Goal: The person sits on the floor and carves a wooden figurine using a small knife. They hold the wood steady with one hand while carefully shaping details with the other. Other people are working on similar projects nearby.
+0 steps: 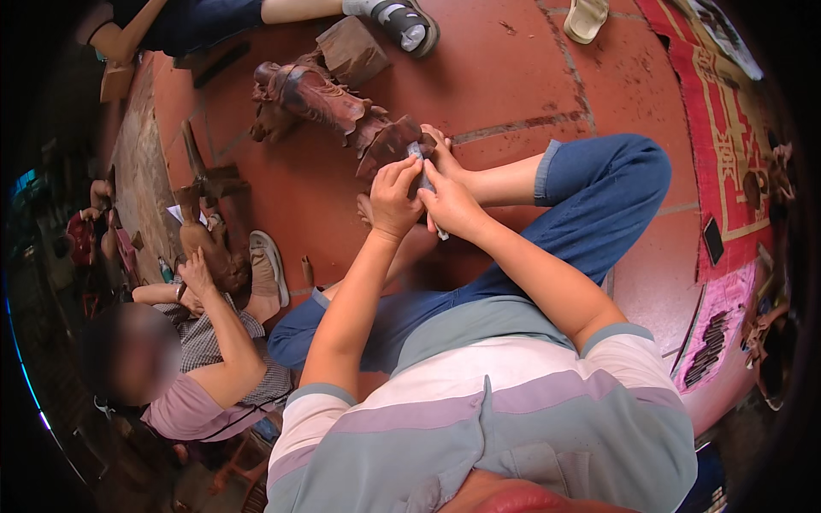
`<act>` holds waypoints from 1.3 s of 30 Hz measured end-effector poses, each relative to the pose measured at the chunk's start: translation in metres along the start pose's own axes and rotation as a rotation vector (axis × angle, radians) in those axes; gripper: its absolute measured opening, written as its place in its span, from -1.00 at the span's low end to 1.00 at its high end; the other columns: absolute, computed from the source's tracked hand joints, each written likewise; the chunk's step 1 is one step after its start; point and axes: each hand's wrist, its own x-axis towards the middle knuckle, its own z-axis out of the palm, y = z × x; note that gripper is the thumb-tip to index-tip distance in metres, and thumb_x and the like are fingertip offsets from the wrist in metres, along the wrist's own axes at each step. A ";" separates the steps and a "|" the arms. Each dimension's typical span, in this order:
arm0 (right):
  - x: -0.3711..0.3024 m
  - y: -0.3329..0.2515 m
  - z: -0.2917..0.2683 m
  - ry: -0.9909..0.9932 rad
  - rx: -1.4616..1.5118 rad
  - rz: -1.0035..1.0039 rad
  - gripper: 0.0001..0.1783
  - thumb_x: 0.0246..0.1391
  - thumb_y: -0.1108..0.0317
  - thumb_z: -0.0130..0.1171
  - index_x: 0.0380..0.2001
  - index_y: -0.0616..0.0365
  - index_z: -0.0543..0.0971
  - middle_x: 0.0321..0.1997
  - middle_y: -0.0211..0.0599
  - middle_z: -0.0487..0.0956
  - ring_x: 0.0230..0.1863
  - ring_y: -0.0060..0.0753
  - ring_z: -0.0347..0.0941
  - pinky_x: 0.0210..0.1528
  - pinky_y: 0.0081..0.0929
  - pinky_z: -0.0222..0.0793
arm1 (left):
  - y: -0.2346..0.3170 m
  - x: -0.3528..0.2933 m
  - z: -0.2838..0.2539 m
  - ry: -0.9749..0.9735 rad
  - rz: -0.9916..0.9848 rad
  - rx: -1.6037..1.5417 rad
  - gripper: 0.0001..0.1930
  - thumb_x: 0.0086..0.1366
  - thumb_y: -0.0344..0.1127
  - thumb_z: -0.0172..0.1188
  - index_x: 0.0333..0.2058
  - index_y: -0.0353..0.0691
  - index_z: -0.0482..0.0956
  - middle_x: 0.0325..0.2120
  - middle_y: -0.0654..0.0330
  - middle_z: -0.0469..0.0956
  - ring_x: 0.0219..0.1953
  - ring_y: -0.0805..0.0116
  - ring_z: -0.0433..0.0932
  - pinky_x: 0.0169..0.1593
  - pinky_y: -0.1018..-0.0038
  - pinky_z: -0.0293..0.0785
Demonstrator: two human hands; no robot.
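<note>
A reddish-brown carved wooden statue lies on its side on the tiled floor, its base end toward me between my bare feet. Both my hands meet at that base. My right hand is closed round a narrow grey strip, its kind unclear, whose upper end rests on the wood and whose pale lower end shows below the hand. My left hand is closed beside it, fingers bent over the strip's upper part at the wood. The fingertips partly hide the contact.
A wooden block sits behind the statue. At left, a co-worker's hand touches another wooden carving, near a mallet-like wooden piece. A phone and several slim dark tools on pink cloth lie at right.
</note>
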 end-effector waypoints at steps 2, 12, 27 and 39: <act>-0.003 0.004 0.006 0.047 0.048 -0.027 -0.28 0.18 0.28 0.03 0.25 0.62 0.15 -0.52 0.03 0.61 -0.17 0.02 0.60 0.06 -0.36 0.39 | 0.004 0.007 -0.005 -0.013 0.034 0.028 -0.61 -0.09 -0.45 0.31 -0.18 -0.17 0.64 -0.13 0.20 0.63 -0.06 0.16 0.58 0.03 0.31 0.51; 0.001 0.001 0.015 0.067 0.059 -0.014 -0.27 0.19 0.32 0.02 0.27 0.59 0.06 -0.44 0.16 0.63 -0.26 0.04 0.63 -0.13 -0.27 0.50 | 0.005 0.000 0.000 0.011 -0.115 -0.128 -0.66 0.02 -0.49 0.30 -0.15 -0.17 0.68 -0.12 0.13 0.64 -0.10 0.19 0.64 -0.02 0.39 0.57; -0.022 -0.018 -0.009 0.342 -0.143 -0.754 -0.52 -0.07 0.55 0.22 0.01 0.08 0.59 -0.12 -0.19 0.52 0.03 -0.15 0.42 0.14 -0.27 0.30 | -0.003 0.017 -0.007 0.020 0.080 -0.011 -0.74 0.14 -0.34 0.33 -0.16 -0.15 0.68 -0.18 0.18 0.67 -0.17 0.23 0.64 -0.08 0.39 0.58; 0.023 -0.029 0.006 0.172 -0.095 -0.972 -0.61 -0.10 0.17 0.42 -0.77 0.07 0.47 -0.62 -0.41 0.41 -0.41 -0.32 0.33 -0.12 -0.35 0.26 | -0.010 0.040 -0.010 0.081 -0.084 -0.299 -0.71 0.06 -0.59 0.36 -0.19 -0.31 0.64 -0.23 0.04 0.63 -0.21 0.27 0.65 -0.14 0.50 0.58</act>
